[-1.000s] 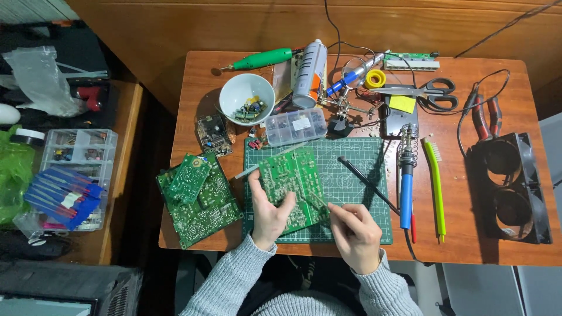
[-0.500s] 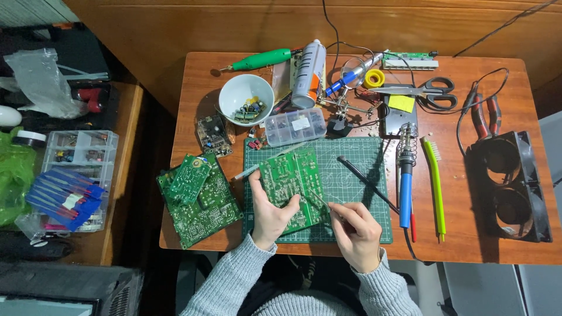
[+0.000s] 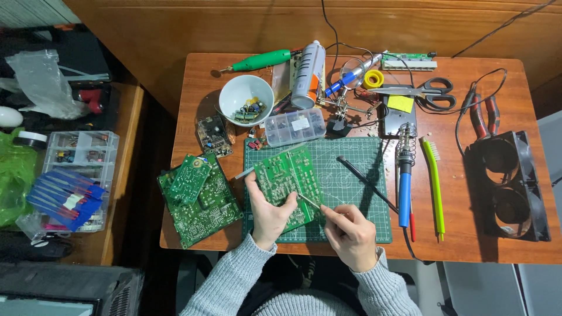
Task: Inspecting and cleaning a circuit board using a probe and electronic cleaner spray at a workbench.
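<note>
A green circuit board point(image 3: 291, 178) lies tilted on the green cutting mat point(image 3: 357, 175). My left hand point(image 3: 268, 213) grips the board's near left edge, thumb on its face. My right hand point(image 3: 350, 234) pinches a thin metal tool point(image 3: 308, 201) whose tip touches the board's lower right part. Both sleeves are grey knit.
Two more green boards point(image 3: 199, 196) are stacked left of the mat. A blue-handled soldering iron point(image 3: 405, 187), a yellow-green brush point(image 3: 434, 184) and a black rod point(image 3: 366, 182) lie to the right. A white bowl point(image 3: 246, 99), a clear parts box point(image 3: 294, 126), scissors point(image 3: 427, 90) and black fans point(image 3: 509, 184) crowd the table.
Hands and board stay almost where they were; my right hand's tool tip has shifted only slightly on the board.
</note>
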